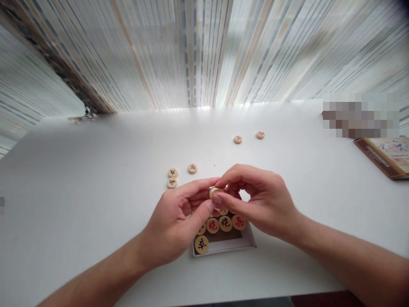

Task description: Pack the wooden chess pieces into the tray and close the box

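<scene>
Between my two hands, over a shallow box (223, 245), is a round wooden Chinese chess piece (213, 192). The thumb and fingertips of my right hand (262, 192) pinch it from the right. My left hand (182, 217) grips it from the other side, thumb in front and fingers behind. The piece is turned nearly on edge, so its character cannot be read. More pieces lie flat in the box, among them a red-marked piece (212, 225), a black-marked piece (225, 223) and one in the near left corner (201, 244). My hands hide the box's far part.
Three loose black-marked pieces (192, 168) lie on the white table (96, 192) beyond my left hand. Farther back are two red-marked pieces (238, 139). A brown-edged box or lid (383, 157) sits at the right, beside a blurred-out object. Striped curtains (204, 51) hang behind the table.
</scene>
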The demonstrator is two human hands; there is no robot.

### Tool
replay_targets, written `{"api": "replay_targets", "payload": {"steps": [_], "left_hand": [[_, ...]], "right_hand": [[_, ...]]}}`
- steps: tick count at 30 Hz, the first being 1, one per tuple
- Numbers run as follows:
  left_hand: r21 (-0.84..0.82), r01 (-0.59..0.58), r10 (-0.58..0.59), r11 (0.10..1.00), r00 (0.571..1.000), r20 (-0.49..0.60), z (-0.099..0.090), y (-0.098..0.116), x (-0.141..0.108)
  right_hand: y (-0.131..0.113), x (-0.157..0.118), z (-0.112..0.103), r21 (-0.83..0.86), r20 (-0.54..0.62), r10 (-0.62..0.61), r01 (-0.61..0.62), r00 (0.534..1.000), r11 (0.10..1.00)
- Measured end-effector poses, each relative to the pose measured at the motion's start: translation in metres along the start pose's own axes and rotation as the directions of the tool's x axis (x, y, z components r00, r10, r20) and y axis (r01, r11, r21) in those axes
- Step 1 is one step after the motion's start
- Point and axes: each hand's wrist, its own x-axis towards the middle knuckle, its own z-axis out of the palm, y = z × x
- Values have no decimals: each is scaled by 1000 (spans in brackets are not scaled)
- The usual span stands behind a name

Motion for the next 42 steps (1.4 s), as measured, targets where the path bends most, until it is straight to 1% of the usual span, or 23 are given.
{"api": "replay_targets", "payload": {"steps": [3, 6, 10, 15, 20, 26, 31, 33, 42], "left_hand": [[-4, 2, -2, 1000, 1000, 1, 1, 0, 0], [-34, -3, 2, 999, 1000, -31, 3, 1, 2], [-52, -9, 6, 999, 997, -72, 2, 1, 5], [-11, 25, -26, 1000, 990, -138, -3, 2, 4], [-21, 44, -47, 999, 987, -155, -6, 4, 7], [-62, 86, -93, 994, 987, -128, -10, 2, 8], [-123, 109, -122, 986, 987, -103, -13, -1, 7], [-134, 111, -125, 985, 987, -104, -14, -2, 7], [-146, 118, -135, 982, 984, -112, -11, 2, 8]], "right_hand": [[-2, 0, -1, 99, 28, 105, -107, 994, 989], [-3, 2, -2, 151, 45, 153, -158, 987, 976], [-3, 5, -2, 176, 39, 154, -159, 987, 971], [-2, 5, -2, 191, 44, 158, -163, 986, 968], [0, 4, -2, 234, 18, 154, -154, 988, 960], [2, 5, -4, 262, 20, 145, -145, 989, 954], [4, 6, -7, 262, 78, 134, -150, 988, 953], [4, 7, -7, 265, 85, 133, -151, 988, 952], [1, 5, -4, 241, 24, 153, -154, 988, 958]]}}
